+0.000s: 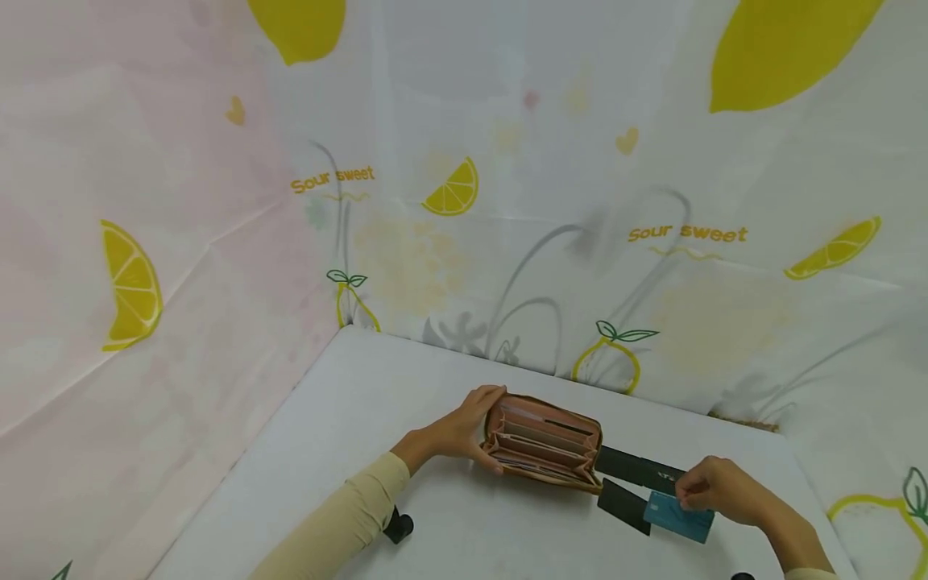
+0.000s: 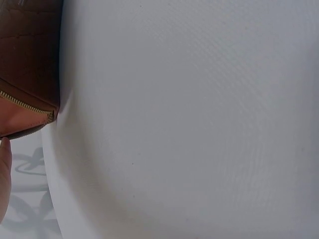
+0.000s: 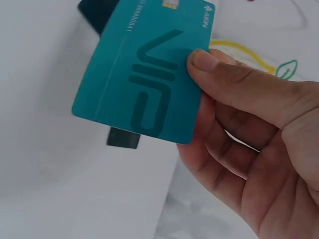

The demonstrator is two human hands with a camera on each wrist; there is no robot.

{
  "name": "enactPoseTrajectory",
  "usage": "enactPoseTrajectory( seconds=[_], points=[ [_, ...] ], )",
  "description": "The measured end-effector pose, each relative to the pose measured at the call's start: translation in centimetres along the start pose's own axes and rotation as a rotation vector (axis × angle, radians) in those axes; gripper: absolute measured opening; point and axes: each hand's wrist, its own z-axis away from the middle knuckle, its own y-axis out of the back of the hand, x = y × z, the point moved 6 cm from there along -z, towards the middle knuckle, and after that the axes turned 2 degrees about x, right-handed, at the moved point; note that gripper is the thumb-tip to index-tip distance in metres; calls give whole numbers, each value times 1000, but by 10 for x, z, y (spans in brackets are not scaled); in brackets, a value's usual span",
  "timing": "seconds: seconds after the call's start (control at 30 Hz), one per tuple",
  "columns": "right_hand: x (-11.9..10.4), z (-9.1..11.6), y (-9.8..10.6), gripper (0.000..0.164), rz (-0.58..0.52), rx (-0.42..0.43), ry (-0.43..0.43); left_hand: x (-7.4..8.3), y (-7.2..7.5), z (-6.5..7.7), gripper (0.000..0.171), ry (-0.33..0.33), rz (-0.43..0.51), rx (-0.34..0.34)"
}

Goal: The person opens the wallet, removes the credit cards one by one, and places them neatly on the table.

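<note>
A brown zip-around wallet (image 1: 540,479) lies unzipped on the white table, its pink inside and several compartments facing up. My left hand (image 1: 457,431) grips its left end, thumb on the near side and fingers on the far side. In the left wrist view only a corner of the wallet (image 2: 30,55), its gold zip and one fingertip show. My right hand (image 1: 725,489) pinches a teal card (image 1: 677,515) marked "VIP" between thumb and fingers, right of the wallet. A chip shows on the card (image 3: 149,74) in the right wrist view.
Dark flat pieces, one long (image 1: 631,466) and one shorter (image 1: 622,505), lie between the wallet and my right hand. A small black object (image 1: 399,526) stands by my left forearm, another (image 1: 743,576) at the bottom edge. Lemon-printed cloth (image 1: 507,266) hangs behind the table.
</note>
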Motion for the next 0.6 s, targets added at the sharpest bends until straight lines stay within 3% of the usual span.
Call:
enactPoseTrajectory(
  seconds=[0.17, 0.37, 0.6],
  points=[
    [20, 7, -10, 6, -127, -66, -32, 3, 0, -1, 130, 0, -14, -11],
    [45, 14, -19, 7, -205, -93, -85, 3, 0, -1, 130, -10, -29, -12],
    [67, 6, -24, 8, -81, -47, -93, 1, -1, -1, 130, -10, -31, -4]
  ],
)
